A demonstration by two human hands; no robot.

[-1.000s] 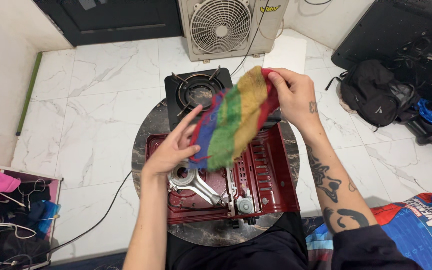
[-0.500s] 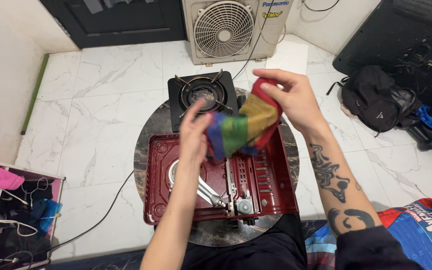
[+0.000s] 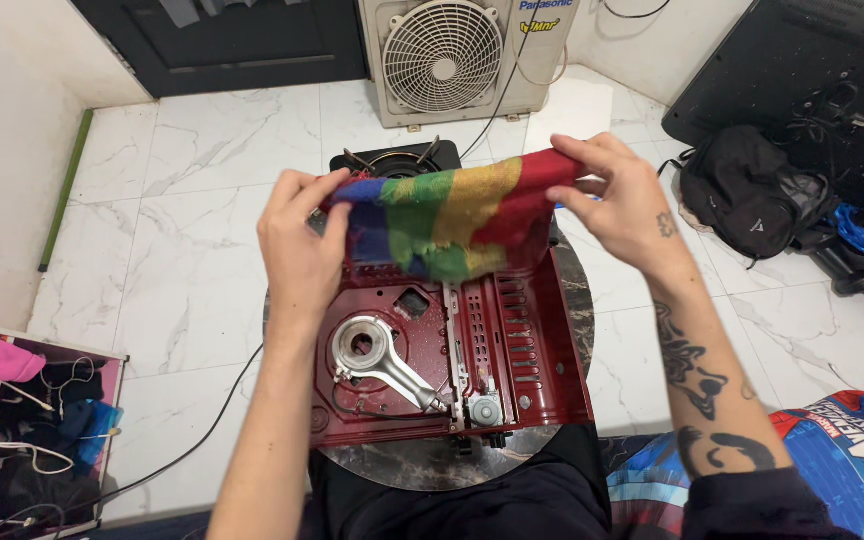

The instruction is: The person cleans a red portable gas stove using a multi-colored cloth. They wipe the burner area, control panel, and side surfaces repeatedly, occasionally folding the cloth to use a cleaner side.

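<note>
Both hands pinch the striped cloth [image 3: 447, 220] stretched across frame centre: left hand [image 3: 300, 250] at its left end, right hand [image 3: 617, 200] at its right, above the red stove [image 3: 512, 360].

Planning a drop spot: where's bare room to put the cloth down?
Bare marble floor left of the round table, up to the wall. The table is crowded: the red stove body and black burner top cover it. Right floor holds a backpack.

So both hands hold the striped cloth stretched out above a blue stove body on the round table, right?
Not quite. In the head view the left hand and right hand do stretch the striped cloth above the stove body on the round table, but that body is dark red, not blue.
</note>
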